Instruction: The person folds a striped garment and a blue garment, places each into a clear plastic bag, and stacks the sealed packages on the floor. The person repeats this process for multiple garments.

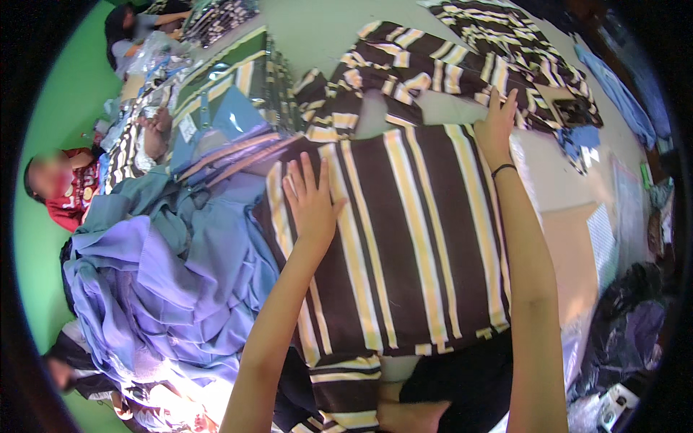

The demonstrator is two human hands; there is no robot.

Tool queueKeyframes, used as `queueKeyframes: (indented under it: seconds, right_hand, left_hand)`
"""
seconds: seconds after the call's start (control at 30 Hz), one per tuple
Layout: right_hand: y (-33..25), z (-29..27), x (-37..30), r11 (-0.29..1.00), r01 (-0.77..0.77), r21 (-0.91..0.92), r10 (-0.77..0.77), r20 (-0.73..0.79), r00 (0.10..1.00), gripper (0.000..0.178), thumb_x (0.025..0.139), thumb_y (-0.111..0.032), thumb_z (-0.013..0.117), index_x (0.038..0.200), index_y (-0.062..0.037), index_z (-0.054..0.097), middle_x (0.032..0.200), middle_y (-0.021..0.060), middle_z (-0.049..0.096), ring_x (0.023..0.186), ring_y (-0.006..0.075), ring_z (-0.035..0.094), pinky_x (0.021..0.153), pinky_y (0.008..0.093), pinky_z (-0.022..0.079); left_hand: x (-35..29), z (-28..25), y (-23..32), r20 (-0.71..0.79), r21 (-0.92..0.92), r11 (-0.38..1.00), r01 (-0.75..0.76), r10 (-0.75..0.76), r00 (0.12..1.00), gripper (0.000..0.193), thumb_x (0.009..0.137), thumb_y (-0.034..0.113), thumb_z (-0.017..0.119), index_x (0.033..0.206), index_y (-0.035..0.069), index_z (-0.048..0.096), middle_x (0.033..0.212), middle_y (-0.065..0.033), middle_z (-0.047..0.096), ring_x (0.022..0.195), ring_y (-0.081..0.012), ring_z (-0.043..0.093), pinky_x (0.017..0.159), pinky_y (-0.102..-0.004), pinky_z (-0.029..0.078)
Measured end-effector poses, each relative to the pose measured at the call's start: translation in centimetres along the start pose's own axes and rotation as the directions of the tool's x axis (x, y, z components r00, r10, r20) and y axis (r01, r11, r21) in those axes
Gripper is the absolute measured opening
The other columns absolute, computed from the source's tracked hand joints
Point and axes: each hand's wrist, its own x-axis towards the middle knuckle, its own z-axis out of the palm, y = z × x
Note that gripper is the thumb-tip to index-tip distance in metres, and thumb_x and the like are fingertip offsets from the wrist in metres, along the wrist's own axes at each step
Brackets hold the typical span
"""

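A dark brown garment with white and yellow stripes lies spread in front of me, its lower edge reaching my lap. One striped sleeve hangs down at its near side. My left hand rests flat on the garment's upper left part, fingers spread. At the far right corner my right hand is stretched out along the edge, fingers apart. A dark band circles the right wrist. Beyond the far edge, another striped sleeve piece lies rumpled.
Blue-violet fabric is heaped on the left. Behind it stands a stack of bagged striped garments. More striped cloth lies at the far right. Brown cardboard and a black plastic bag are on the right. Other people sit along the left.
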Motion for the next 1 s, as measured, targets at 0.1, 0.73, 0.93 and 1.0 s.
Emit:
queueKeyframes:
  seconds: [0.1, 0.73, 0.93, 1.0]
  right_hand:
    - [3.4, -6.2, -1.3, 0.956, 0.118, 0.268, -0.160, 0.144, 0.976, 0.038, 0.073, 0.002, 0.048, 0.111, -0.0005, 0.045, 0.131, 0.0233, 0.026, 0.118, 0.0387, 0.032, 0.095, 0.0380, 0.033]
    - [5.9, -23.3, -19.1, 0.878, -0.057, 0.475, -0.394, 0.786, 0.477, 0.041, 0.066, -0.010, 0.065, 0.104, -0.0037, 0.051, 0.109, 0.0135, 0.047, 0.106, 0.0298, 0.044, 0.090, 0.0360, 0.037]
    - [9.1, -25.0, -19.4, 0.866, -0.311, 0.391, -0.236, 0.869, 0.435, 0.026, 0.066, -0.005, 0.064, 0.091, -0.0033, 0.057, 0.093, 0.0092, 0.051, 0.085, 0.0211, 0.052, 0.075, 0.0290, 0.043]
    - [10.2, -25.6, -19.6, 0.784, -0.498, 0.371, -0.148, 0.890, 0.431, 0.015, 0.067, -0.004, 0.063, 0.081, -0.0022, 0.059, 0.082, 0.0092, 0.055, 0.077, 0.0173, 0.055, 0.069, 0.0274, 0.044]
  left_hand:
    - [-4.6, -2.9, 3.4, -0.077, -0.196, 0.979, -0.054, 0.040, 0.996, 0.072, 0.069, 0.021, 0.064, 0.131, 0.010, 0.029, 0.136, -0.0210, 0.018, 0.124, -0.0383, 0.020, 0.099, -0.0494, 0.019]
    - [-18.0, -7.4, 0.5, 0.071, -0.609, 0.776, -0.165, 0.260, 0.963, 0.010, 0.074, 0.000, 0.049, 0.083, 0.003, 0.054, 0.080, -0.0145, 0.054, 0.081, -0.0322, 0.053, 0.071, -0.0383, 0.044]
    - [-30.7, -14.3, -13.9, 0.026, -0.343, 0.898, 0.274, -0.283, 0.959, 0.006, 0.075, 0.000, 0.047, 0.075, -0.003, 0.052, 0.074, -0.0188, 0.051, 0.070, -0.0354, 0.049, 0.062, -0.0411, 0.038]
    - [-35.6, -15.8, -16.8, 0.109, -0.184, 0.922, 0.341, -0.326, 0.939, 0.009, 0.075, 0.004, 0.047, 0.072, -0.003, 0.052, 0.072, -0.0191, 0.050, 0.068, -0.0365, 0.047, 0.059, -0.0431, 0.036]
